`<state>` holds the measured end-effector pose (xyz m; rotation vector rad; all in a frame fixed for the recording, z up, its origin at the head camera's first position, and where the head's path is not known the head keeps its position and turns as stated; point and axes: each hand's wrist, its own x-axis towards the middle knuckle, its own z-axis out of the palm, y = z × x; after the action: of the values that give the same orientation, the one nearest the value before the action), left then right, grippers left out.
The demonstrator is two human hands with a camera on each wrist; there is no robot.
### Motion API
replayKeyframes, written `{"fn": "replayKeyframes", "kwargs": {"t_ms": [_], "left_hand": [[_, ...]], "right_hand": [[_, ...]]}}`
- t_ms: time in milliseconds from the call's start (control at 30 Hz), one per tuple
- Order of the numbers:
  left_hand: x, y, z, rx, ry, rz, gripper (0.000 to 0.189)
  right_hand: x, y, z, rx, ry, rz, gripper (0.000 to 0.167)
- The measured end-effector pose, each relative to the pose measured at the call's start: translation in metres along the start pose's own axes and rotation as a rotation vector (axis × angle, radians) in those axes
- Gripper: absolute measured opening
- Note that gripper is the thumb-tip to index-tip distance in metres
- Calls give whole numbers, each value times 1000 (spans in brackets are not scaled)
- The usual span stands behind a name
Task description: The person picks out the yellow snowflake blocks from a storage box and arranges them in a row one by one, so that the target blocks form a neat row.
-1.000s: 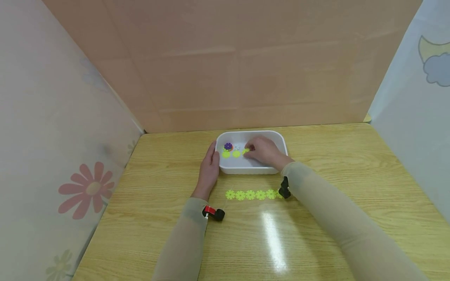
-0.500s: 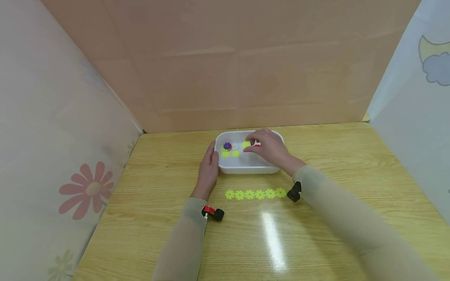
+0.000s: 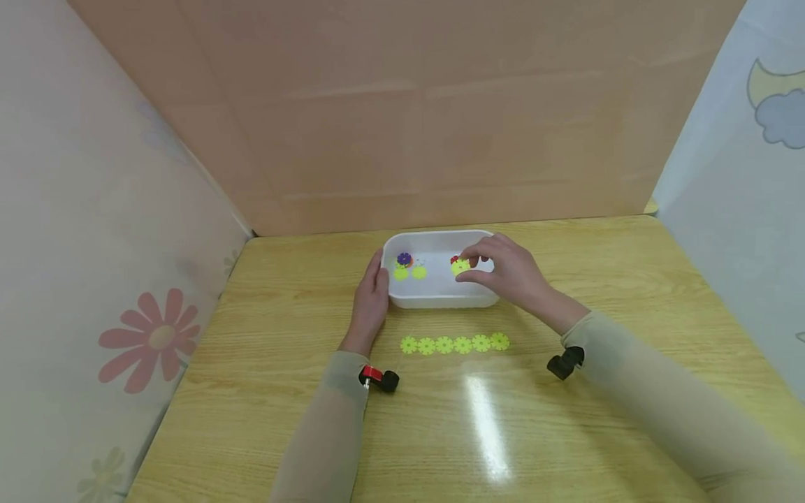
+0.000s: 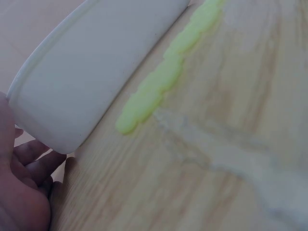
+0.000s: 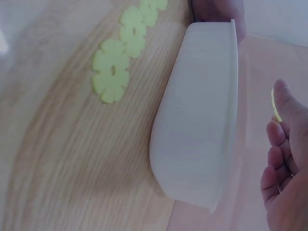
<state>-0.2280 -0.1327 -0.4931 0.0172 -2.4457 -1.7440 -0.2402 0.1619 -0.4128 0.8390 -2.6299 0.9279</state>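
Observation:
My left hand (image 3: 370,304) holds the left end of a white plastic tray (image 3: 443,302). In the left wrist view its fingers (image 4: 41,161) bend around the tray's lower corner. Above the tray's right half, my right hand (image 3: 517,276) pinches a yellow snowflake disc (image 3: 461,269) between thumb and fingers. The right wrist view shows this disc (image 5: 275,106) nearly edge-on, above rim height. Just behind it in the head view, a red piece (image 3: 454,259) shows partly. Inside the tray's left half lie a purple disc (image 3: 404,259) and two yellow discs (image 3: 419,272).
A straight row of several yellow snowflake discs (image 3: 444,345) lies on the wooden table (image 3: 428,426) in front of the tray. A brown panel (image 3: 402,119) rises behind the table, with pale printed walls (image 3: 50,209) at either side.
My right hand has picked up a yellow disc from the tray's middle and moved right and up with it. The red piece came into view. My left hand stays at the tray.

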Motion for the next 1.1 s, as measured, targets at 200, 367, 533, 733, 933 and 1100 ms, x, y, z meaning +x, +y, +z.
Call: {"fn": "replayKeyframes", "kwargs": {"t_ms": [200,367,533,733,933,1100], "left_hand": [[0,1,0,-1,-4,-7,57],[1,2,-1,0,3,-2,56],[2,3,-2,8,3,6,57],[3,2,-2,8,-3,-2,58],[2,2,-2,2,-12,-12,59],[1,2,-2,3,-16,-23,59]], "right_hand": [[-20,3,-9,8,21,-13,35],[-37,6,-15,7,40,-35,35],[-55,12,-20,-4,51,-70,36],[-77,19,-26,-13,38,-82,36],[-94,25,-29,-13,9,-84,36],[-105,31,-29,-13,-15,-86,36]]}}
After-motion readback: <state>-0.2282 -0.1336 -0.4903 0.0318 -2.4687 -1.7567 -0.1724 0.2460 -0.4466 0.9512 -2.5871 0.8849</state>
